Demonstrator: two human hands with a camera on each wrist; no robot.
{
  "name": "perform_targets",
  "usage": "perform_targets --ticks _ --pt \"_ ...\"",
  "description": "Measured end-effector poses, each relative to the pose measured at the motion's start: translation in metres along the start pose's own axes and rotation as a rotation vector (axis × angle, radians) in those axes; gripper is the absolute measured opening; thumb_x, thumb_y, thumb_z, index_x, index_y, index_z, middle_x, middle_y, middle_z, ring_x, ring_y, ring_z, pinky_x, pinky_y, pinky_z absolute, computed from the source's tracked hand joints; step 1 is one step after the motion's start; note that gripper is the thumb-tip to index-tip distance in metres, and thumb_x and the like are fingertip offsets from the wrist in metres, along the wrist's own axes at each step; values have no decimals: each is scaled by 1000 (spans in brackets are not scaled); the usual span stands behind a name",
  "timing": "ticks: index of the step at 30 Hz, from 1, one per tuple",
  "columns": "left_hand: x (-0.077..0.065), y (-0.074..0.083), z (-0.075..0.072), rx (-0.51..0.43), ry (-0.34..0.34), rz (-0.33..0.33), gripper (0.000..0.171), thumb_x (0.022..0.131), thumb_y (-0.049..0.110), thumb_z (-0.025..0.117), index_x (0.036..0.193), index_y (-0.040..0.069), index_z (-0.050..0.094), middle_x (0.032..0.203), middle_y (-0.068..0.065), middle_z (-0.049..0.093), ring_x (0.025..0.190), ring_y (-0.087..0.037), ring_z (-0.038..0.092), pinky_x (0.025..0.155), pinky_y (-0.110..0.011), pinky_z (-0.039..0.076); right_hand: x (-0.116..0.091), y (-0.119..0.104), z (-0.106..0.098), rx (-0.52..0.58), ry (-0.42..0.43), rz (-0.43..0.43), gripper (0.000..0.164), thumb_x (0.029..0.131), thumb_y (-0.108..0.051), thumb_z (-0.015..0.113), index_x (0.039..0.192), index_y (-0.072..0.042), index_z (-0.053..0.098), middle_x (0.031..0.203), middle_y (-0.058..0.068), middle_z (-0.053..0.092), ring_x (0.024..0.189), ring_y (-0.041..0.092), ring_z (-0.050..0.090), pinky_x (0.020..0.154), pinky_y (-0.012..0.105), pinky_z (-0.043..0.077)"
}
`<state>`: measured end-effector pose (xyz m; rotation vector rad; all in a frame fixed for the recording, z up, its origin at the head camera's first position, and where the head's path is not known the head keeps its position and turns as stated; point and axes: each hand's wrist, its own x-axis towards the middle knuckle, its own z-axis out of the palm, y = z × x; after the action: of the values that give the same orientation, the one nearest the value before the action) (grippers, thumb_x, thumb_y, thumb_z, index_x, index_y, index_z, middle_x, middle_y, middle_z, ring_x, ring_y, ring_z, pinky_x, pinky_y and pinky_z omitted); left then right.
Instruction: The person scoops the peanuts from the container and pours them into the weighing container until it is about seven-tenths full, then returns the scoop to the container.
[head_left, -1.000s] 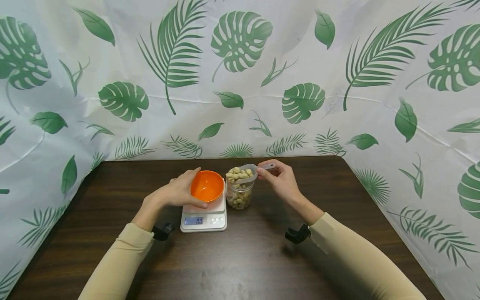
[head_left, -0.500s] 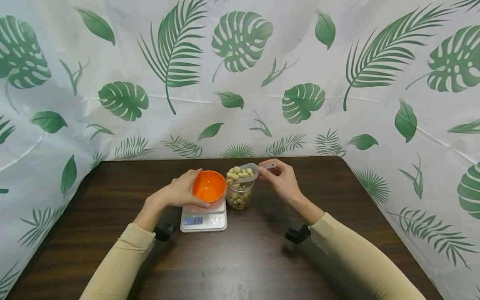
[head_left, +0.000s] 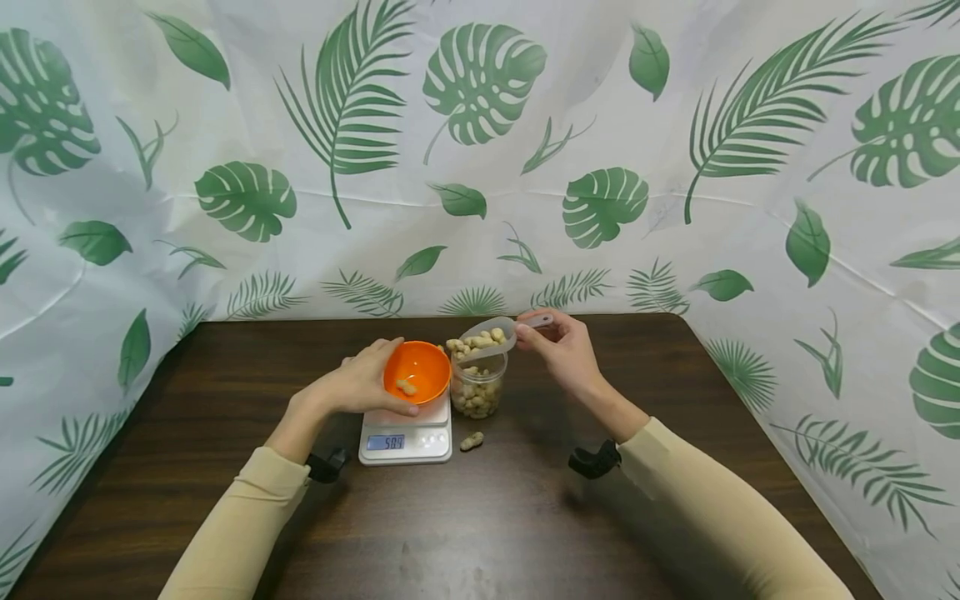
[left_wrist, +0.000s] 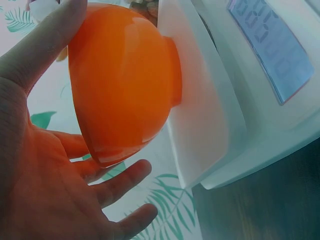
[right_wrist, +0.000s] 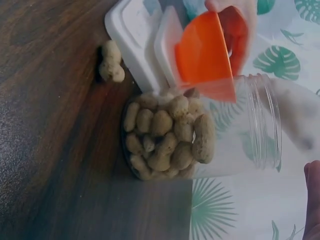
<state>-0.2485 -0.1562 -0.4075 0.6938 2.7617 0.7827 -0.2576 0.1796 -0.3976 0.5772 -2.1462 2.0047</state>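
My left hand (head_left: 367, 377) holds an orange bowl (head_left: 429, 358) at its rim, thumb on the near side and fingers on the far side. In the left wrist view the bowl's foot is right at the platform of a white kitchen scale (left_wrist: 207, 115). A peanut (head_left: 406, 387) lies in the bowl. Between thumb and fingers, my right hand (head_left: 564, 350) pinches the handle of a translucent scoop (head_left: 487, 327) heaped with peanuts. The scoop is over the mouth of a clear jar (head_left: 491, 375), its tip toward the bowl. Peanuts (right_wrist: 162, 135) fill the jar's lower part.
A loose peanut (head_left: 472, 442) lies on the dark wooden table (head_left: 510, 517) in front of the jar, beside the scale. The scale's lit display (head_left: 386, 442) faces the near side. Behind the table hangs a white leaf-patterned sheet (head_left: 480, 242).
The scoop has tilted leftward toward the bowl. A peanut now lies in the bowl and another on the table. The scale's reading has risen from zero. The left hand has shifted slightly right.
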Motion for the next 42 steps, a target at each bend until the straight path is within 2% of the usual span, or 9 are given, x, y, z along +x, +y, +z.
perform_targets --ticks 8,15,21,30,37,42 --pt "0 -1 0 -4 0 -8 116 75 56 86 157 -5 31 150 -21 44 130 -36 47 102 -69 34 -1 3 -1 63 25 3 26 100 -4 68 118 14 64 108 13 68 93 19 70 85 40 58" --pt "-1 1 -1 -17 0 -6 116 74 55 87 156 -5 32 147 -19 47 126 -35 49 100 -67 36 -1 7 -2 107 40 9 26 100 -4 68 118 14 64 107 7 69 92 19 70 83 39 58" --pt "-2 1 -2 -27 0 -2 115 74 55 87 156 -4 32 145 -18 47 125 -34 50 100 -66 36 1 6 1 129 44 14 25 100 -3 67 117 14 64 107 10 69 93 19 70 83 39 58" --pt "-2 0 -2 -37 -5 0 113 74 55 87 156 -2 34 143 -17 48 125 -33 49 101 -66 36 6 4 13 127 0 14 26 100 -4 67 118 15 64 108 10 69 96 21 70 88 51 55" --pt "0 0 -2 -45 -12 -6 114 75 55 87 157 -2 32 145 -17 47 127 -33 48 102 -67 34 11 2 23 90 -35 9 24 100 -5 68 117 12 66 108 10 71 94 19 70 83 41 58" --pt "-1 -1 -2 -61 -14 -2 113 75 54 87 157 -2 32 143 -16 48 126 -32 49 102 -67 34 14 1 30 37 -55 21 23 99 -4 69 117 10 67 107 12 70 93 19 71 82 39 59"
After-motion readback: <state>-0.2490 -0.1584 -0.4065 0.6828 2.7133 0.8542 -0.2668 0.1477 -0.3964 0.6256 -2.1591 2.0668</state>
